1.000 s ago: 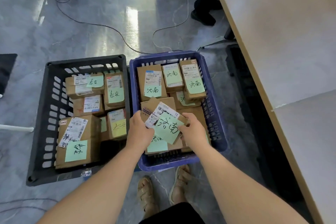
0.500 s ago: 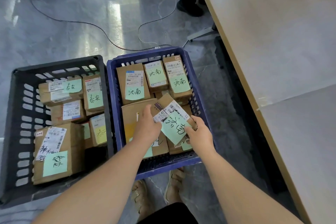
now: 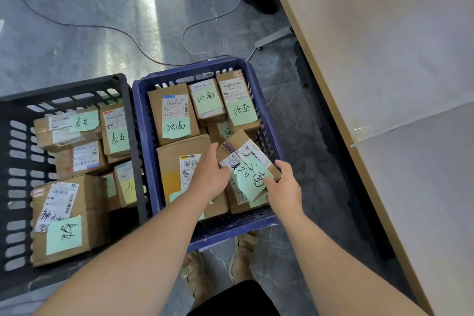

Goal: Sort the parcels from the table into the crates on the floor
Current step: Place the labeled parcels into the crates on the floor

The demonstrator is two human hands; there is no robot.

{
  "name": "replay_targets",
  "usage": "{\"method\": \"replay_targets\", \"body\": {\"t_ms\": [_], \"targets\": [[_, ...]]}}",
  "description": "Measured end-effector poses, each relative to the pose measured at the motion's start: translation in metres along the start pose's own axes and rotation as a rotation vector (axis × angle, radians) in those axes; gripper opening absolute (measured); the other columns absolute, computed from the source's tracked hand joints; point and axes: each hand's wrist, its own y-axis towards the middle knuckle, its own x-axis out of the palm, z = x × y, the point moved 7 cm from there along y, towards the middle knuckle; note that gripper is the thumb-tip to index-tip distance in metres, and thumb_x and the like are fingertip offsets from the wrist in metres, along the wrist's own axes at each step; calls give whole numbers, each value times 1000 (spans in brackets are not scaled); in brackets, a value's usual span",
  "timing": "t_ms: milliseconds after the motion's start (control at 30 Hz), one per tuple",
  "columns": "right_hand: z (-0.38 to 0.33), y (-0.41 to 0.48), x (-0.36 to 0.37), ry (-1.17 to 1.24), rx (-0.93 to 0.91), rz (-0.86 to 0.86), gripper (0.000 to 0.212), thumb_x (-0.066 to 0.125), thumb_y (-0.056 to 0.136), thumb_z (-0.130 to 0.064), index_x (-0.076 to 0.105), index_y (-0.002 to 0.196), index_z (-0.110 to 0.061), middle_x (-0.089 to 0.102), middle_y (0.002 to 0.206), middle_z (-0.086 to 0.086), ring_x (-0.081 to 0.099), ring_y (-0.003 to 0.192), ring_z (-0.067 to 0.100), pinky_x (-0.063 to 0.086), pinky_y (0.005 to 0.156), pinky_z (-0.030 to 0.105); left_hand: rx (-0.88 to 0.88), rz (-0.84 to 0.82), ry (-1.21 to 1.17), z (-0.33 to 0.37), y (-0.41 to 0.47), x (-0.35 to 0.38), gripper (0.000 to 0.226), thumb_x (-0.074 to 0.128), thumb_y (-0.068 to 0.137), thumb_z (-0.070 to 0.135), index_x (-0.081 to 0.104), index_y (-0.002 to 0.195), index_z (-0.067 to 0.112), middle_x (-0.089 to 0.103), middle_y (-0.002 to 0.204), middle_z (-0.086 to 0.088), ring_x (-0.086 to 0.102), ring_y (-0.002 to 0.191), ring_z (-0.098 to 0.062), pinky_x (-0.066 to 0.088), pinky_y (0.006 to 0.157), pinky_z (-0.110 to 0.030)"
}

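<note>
head view: the parcel (image 3: 246, 154) with the green note (image 3: 252, 179) sat tilted low in the blue crate (image 3: 143, 136), over the stacked boxes (image 3: 237, 200) at its near right side. the left hand (image 3: 209, 177) gripped its left edge; the right hand (image 3: 282, 187) pinched its near corner. since a second earlier it had dropped and shifted rightward; release was judged imminent, placement nearly complete.

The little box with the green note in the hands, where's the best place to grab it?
Take the small parcel by its two opposite ends, coming from above. It is oblong and tilted over the other parcels in the blue crate, so those ends are free. The left hand and right hand hold it there.
</note>
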Motion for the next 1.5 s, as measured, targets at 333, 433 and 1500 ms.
{"method": "replay_targets", "body": {"t_ms": [333, 433, 1500], "targets": [[20, 14, 16, -8, 9, -62, 52, 51, 97, -15, 33, 144, -27, 59, 130, -2, 59, 104, 11, 56, 68, 22, -68, -65, 76, 6, 29, 22, 68, 45, 92, 5, 18, 153, 23, 19, 153, -3, 41, 125, -26, 42, 77, -28], [19, 23, 18, -21, -1, -76, 58, 51, 98, -16, 26, 149, -29, 58, 130, -1, 56, 99, 8, 49, 59, 15, -74, -47, 92, 5, 35, 21, 64, 49, 93, 10, 23, 151, 17, 24, 151, -4, 42, 127, -27, 45, 94, -36], [-213, 110, 144, -131, -478, -363, 54, 55, 93, -14, 39, 145, -21, 34, 150, -2, 42, 126, 14, 39, 103, 30, -122, 381, -236, -45, 106, -144, 65, 52, 89, 10, 27, 147, 23, 37, 141, -7, 51, 119, -24, 46, 89, -35]]}}
